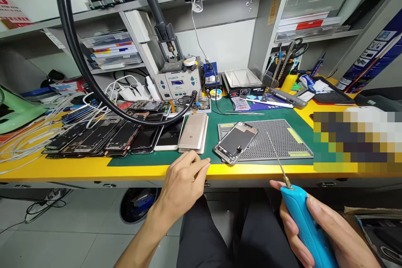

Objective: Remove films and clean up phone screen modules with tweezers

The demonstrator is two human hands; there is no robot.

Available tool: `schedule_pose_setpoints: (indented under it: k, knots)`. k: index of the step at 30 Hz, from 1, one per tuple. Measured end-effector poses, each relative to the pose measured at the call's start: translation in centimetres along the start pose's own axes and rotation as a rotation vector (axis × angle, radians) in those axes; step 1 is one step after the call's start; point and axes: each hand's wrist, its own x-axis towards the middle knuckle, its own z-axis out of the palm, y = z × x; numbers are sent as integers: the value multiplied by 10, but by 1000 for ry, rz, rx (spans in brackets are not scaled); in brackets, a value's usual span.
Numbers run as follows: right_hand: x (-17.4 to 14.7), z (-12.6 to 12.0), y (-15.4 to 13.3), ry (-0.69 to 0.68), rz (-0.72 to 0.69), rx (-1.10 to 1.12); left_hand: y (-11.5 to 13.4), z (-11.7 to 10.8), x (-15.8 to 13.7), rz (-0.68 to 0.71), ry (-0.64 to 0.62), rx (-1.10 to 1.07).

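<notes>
My right hand [314, 226] is wrapped around a blue handheld rotary tool [306, 217]. The tool's long thin metal rod runs from a brass collar up and to the left, with its tip over the grey perforated mat. My left hand [186, 178] is at the yellow front edge of the bench with its fingers curled; whatever may be between them is hidden. A gold phone [192, 132] lies back side up just beyond that hand. To its right, a phone screen assembly [237, 142] rests at an angle, partly on the perforated mat [266, 142].
Rows of phone screens and phones [97, 136] line the left of the green mat [213, 158]. A thick black hose [70, 46] arches over them from the soldering station [179, 81]. Behind the mat stands a heating plate [243, 81]. A blurred patch [354, 142] covers the right side.
</notes>
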Motion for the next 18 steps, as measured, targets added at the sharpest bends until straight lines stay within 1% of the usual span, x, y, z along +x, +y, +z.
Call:
schedule_pose_setpoints:
  k: [3, 7, 9, 12, 14, 18]
  knots:
    - [-1, -1, 0, -3, 4, 4, 0, -4, -3, 34, 12, -10]
    - [-3, 1, 1, 5, 1, -16, -1, -5, -3, 32, -4, -41]
    - [-3, 1, 1, 2, 3, -13, -2, -6, -2, -9, -4, -111]
    - [-3, 2, 1, -5, 6, -2, -5, -9, -2, -137, 44, -264]
    - [-3, 3, 0, 3, -6, 2, -6, -12, -2, -194, 61, -311]
    - [-4, 7, -4, 46, -25, 7, -5, -16, -1, -190, 43, -287]
